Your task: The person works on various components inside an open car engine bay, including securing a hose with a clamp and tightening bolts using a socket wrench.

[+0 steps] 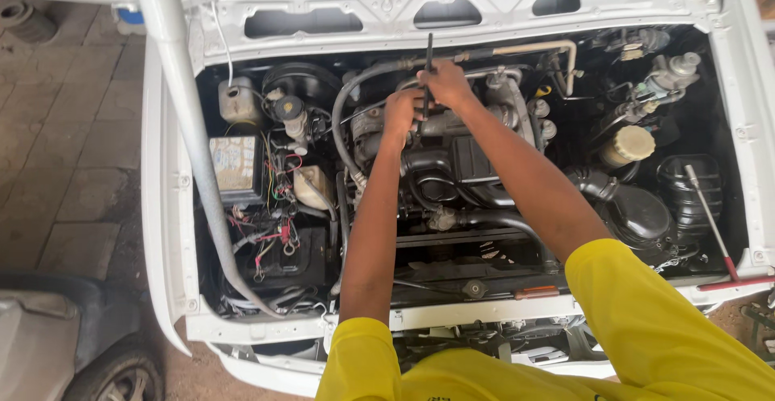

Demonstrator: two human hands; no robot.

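Observation:
I lean over the open engine bay (pixel 452 183) of a white car, both arms in yellow sleeves reaching in. My right hand (pixel 448 84) grips a long thin black tool (pixel 429 54) that stands nearly upright over the engine's top. Just left of it, my left hand (pixel 401 113) rests on the engine at the tool's lower end, fingers curled there. The tool's tip is hidden behind my hands. Whether the left hand holds anything is unclear.
A battery (pixel 282 256) with red and black wires sits at the left, a fuse box (pixel 236 161) behind it. A black air box (pixel 638 215) and a yellow-capped reservoir (pixel 628 144) are at the right. A grey hood prop (pixel 194 134) slants down the left. Another car's wheel (pixel 121 377) shows bottom left.

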